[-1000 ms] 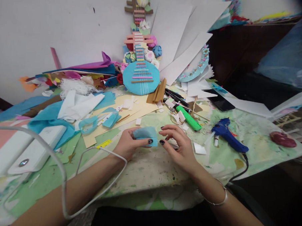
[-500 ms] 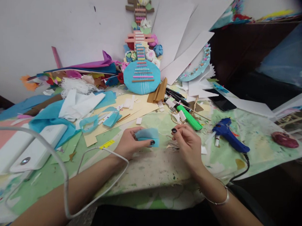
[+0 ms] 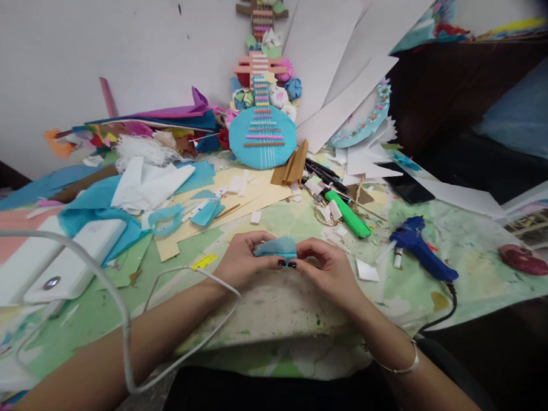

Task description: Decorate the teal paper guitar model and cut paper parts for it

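Note:
Between my two hands, just above the table's front part, is a small folded piece of blue paper [image 3: 276, 247]. My left hand [image 3: 243, 258] pinches it from the left, thumb in front and fingers behind. From the other side my right hand [image 3: 328, 265] grips its right edge, the two thumb tips nearly touching at its lower edge. My fingers hide part of its back. A loose white cable [image 3: 227, 291] crosses over my left forearm. A small white piece [image 3: 366, 270] lies just right of my right hand.
A blue glue gun [image 3: 424, 248] lies at right, its cord running off the front edge. Nearby are a green cutter [image 3: 348, 215] and a phone [image 3: 406, 182]. A white power bank [image 3: 76, 260] sits at left. Behind stands a blue paper lute [image 3: 262, 138].
My right hand has moved left and taken hold of the blue paper's right edge. The paper now looks more folded over. My view has shifted slightly.

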Demonstrator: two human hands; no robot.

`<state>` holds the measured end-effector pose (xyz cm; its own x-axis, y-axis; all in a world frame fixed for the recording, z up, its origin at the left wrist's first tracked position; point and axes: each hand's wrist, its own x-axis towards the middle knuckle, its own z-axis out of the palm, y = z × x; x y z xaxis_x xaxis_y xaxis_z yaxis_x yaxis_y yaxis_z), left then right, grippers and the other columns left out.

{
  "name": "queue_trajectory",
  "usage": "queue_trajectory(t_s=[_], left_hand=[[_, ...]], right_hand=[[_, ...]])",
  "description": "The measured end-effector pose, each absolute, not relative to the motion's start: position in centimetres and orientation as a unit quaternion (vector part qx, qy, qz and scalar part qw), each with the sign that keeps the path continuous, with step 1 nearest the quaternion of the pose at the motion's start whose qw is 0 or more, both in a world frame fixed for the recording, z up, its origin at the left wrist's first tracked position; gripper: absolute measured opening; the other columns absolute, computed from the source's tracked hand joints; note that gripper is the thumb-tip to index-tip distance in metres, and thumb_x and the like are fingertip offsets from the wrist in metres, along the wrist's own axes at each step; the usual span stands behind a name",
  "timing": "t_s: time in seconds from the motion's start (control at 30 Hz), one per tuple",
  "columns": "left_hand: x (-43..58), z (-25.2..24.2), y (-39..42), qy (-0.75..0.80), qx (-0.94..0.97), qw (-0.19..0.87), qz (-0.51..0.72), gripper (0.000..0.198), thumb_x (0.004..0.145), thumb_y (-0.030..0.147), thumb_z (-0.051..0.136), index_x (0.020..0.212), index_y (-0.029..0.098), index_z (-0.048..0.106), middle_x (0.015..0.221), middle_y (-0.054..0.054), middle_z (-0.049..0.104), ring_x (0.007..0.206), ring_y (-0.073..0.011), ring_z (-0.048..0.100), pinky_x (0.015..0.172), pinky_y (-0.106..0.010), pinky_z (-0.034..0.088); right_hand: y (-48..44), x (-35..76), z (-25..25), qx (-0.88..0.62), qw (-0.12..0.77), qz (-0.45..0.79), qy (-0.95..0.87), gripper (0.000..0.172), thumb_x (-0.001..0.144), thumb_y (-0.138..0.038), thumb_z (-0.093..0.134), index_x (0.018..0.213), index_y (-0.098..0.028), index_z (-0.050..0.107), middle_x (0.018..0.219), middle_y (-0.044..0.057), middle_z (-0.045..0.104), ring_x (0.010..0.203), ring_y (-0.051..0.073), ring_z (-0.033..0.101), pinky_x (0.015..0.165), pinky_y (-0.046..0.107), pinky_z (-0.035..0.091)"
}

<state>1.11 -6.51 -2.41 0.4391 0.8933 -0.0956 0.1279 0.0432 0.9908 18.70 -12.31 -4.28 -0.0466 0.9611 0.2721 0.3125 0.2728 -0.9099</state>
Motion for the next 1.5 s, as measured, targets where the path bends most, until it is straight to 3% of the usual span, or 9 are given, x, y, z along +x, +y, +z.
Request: queue_trajectory(t_s=[0.3, 0.63, 0.7, 0.87, 0.97, 1.1, 1.27, 1.37, 1.5], left_hand=[[1.1, -2.4, -6.5, 0.405, 0.598, 0.613, 0.322, 0.032, 0.051, 0.013, 0.08, 0.079, 0.012, 0.066, 0.06, 0.003, 0.065, 0.053, -0.0099, 0.058, 0.05, -0.019, 0.046], [0.4, -2.5, -5.7, 0.392, 0.572, 0.625, 0.359, 0.04, 0.054, 0.015, 0.08, 0.089, 0.012, 0.062, 0.062, -0.001, 0.068, 0.056, -0.0152, 0.065, 0.058, -0.027, 0.055], [0.3, -2.7, -5.6, 0.385, 0.595, 0.589, 0.389, 0.038, 0.058, 0.018, 0.079, 0.091, 0.014, 0.06, 0.068, -0.002, 0.068, 0.061, -0.0153, 0.066, 0.061, -0.028, 0.056], [0.2, -2.8, -6.2, 0.286, 0.719, 0.389, 0.5, 0.024, 0.067, 0.02, 0.075, 0.08, 0.018, 0.055, 0.112, -0.01, 0.063, 0.107, -0.0226, 0.058, 0.089, -0.039, 0.051], [0.2, -2.7, -6.3, 0.25, 0.797, 0.255, 0.487, 0.012, 0.07, 0.02, 0.074, 0.068, 0.018, 0.061, 0.11, -0.009, 0.063, 0.108, -0.0234, 0.056, 0.095, -0.042, 0.045], [0.0, -2.6, -5.9, 0.254, 0.81, 0.191, 0.493, 0.009, 0.065, 0.023, 0.078, 0.063, 0.021, 0.069, 0.097, -0.006, 0.067, 0.1, -0.0233, 0.057, 0.091, -0.043, 0.045], [-0.2, -2.7, -5.5, 0.261, 0.756, 0.314, 0.511, 0.005, 0.071, 0.018, 0.073, 0.067, 0.021, 0.072, 0.067, -0.004, 0.067, 0.073, -0.0179, 0.059, 0.072, -0.035, 0.048], [-0.2, -2.8, -5.4, 0.281, 0.714, 0.393, 0.507, 0.006, 0.072, 0.016, 0.07, 0.068, 0.019, 0.073, 0.069, -0.005, 0.069, 0.07, -0.0174, 0.061, 0.07, -0.033, 0.049], [-0.2, -2.8, -5.2, 0.316, 0.686, 0.423, 0.501, 0.003, 0.067, 0.016, 0.074, 0.066, 0.019, 0.073, 0.069, -0.005, 0.069, 0.07, -0.0175, 0.062, 0.071, -0.033, 0.049]], right_hand=[[-12.2, 18.4, -4.4, -0.505, 0.519, 0.399, -0.563, 0.01, 0.073, -0.026, 0.066, 0.079, -0.018, 0.063, 0.073, 0.002, 0.064, 0.068, 0.015, 0.059, 0.064, 0.027, 0.048], [-12.0, 18.8, -4.0, -0.486, 0.554, 0.456, -0.499, 0.018, 0.068, -0.032, 0.072, 0.074, -0.018, 0.061, 0.068, 0.0, 0.06, 0.061, 0.012, 0.055, 0.058, 0.025, 0.045], [-12.0, 18.8, -4.0, -0.49, 0.561, 0.452, -0.492, 0.02, 0.067, -0.033, 0.072, 0.073, -0.018, 0.06, 0.068, 0.0, 0.06, 0.061, 0.012, 0.054, 0.057, 0.025, 0.045], [-11.9, 18.8, -4.1, -0.493, 0.575, 0.445, -0.479, 0.022, 0.067, -0.034, 0.073, 0.072, -0.018, 0.059, 0.066, -0.001, 0.058, 0.06, 0.011, 0.053, 0.056, 0.024, 0.044], [-11.8, 18.8, -4.1, -0.494, 0.573, 0.442, -0.482, 0.022, 0.067, -0.034, 0.073, 0.072, -0.018, 0.059, 0.067, -0.001, 0.058, 0.062, 0.012, 0.053, 0.057, 0.025, 0.044], [-11.8, 18.8, -4.1, -0.49, 0.579, 0.441, -0.479, 0.023, 0.066, -0.034, 0.074, 0.071, -0.018, 0.058, 0.067, -0.001, 0.057, 0.062, 0.012, 0.053, 0.058, 0.024, 0.043], [-11.8, 18.9, -4.1, -0.492, 0.575, 0.457, -0.467, 0.025, 0.066, -0.036, 0.074, 0.073, -0.019, 0.058, 0.066, -0.001, 0.058, 0.061, 0.012, 0.053, 0.055, 0.024, 0.042], [-11.9, 19.0, -4.1, -0.487, 0.576, 0.466, -0.463, 0.024, 0.068, -0.035, 0.073, 0.075, -0.018, 0.059, 0.067, 0.0, 0.061, 0.062, 0.012, 0.055, 0.055, 0.024, 0.042], [-11.8, 19.2, -4.4, -0.486, 0.587, 0.459, -0.457, 0.023, 0.069, -0.034, 0.073, 0.077, -0.018, 0.06, 0.067, 0.0, 0.063, 0.062, 0.013, 0.058, 0.056, 0.024, 0.043]])
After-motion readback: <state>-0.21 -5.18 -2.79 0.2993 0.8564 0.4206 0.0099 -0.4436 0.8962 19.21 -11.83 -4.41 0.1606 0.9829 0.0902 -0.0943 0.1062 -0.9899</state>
